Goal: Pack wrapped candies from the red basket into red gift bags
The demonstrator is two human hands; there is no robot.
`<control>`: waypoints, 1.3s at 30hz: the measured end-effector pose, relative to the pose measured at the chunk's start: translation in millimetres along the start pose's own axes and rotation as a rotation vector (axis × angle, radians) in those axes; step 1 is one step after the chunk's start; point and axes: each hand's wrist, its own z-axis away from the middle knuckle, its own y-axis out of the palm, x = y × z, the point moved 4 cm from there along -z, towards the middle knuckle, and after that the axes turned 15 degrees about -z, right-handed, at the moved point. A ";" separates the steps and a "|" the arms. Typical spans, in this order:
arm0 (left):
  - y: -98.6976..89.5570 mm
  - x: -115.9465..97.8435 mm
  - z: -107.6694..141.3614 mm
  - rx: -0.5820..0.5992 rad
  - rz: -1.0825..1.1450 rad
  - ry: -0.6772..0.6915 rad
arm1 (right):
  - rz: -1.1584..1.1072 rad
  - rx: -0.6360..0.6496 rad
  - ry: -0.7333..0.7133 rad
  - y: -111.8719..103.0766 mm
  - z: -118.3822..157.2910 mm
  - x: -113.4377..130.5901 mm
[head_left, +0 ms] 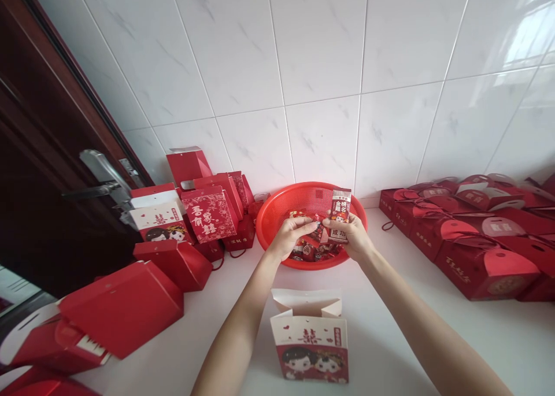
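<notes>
In the head view, my right hand (352,231) is closed in a narrow grip on a long snack packet (340,208), my thumb across its printed front. The packet is brown-red and white, with a pale striped band at its top end, big characters above and below, and a small cartoon figure midway. I have it upright over the right part of the red plastic basket (272,202), its long axis running nearly up and down and its printed face turned to me. I can't tell whether its lower end touches the wrapped sweets (309,250) heaped in there.

My left hand (291,237) is pinched nearly shut, thumb and fingertips on a small wrapped candy (318,226), red with a shiny bit. It sits over the middle of the basket, just left of the packet; my fingers hide part of it, so I can't say which way its long axis points.

Nearer me, a gift box (310,350) stands upright on the white tabletop (377,338), its top open. It is cream above and red below, with a cartoon couple facing me. More open red boxes (125,309) stand to my left, and closed red boxes (477,251) sit in rows to my right, by the tiled wall (321,60).
</notes>
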 end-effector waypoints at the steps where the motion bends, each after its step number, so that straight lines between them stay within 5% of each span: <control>1: 0.6 -0.1 0.3 0.007 0.004 -0.007 | -0.001 0.002 -0.001 0.5 0.3 0.2; 11: 5.1 1.1 -2.2 0.008 -0.113 0.070 | 0.006 -0.028 -0.042 0.5 -0.5 0.3; 17: -0.9 0.1 -3.2 -0.132 -0.150 0.135 | 0.021 -0.036 -0.068 -0.8 -1.4 -0.1; 26: 0.1 2.2 -3.1 -0.069 -0.169 0.119 | -0.001 -0.064 -0.083 -0.9 -0.7 0.0; 39: -4.2 3.5 -6.6 -0.215 -0.199 0.161 | 0.010 -0.037 -0.077 0.3 -1.0 0.6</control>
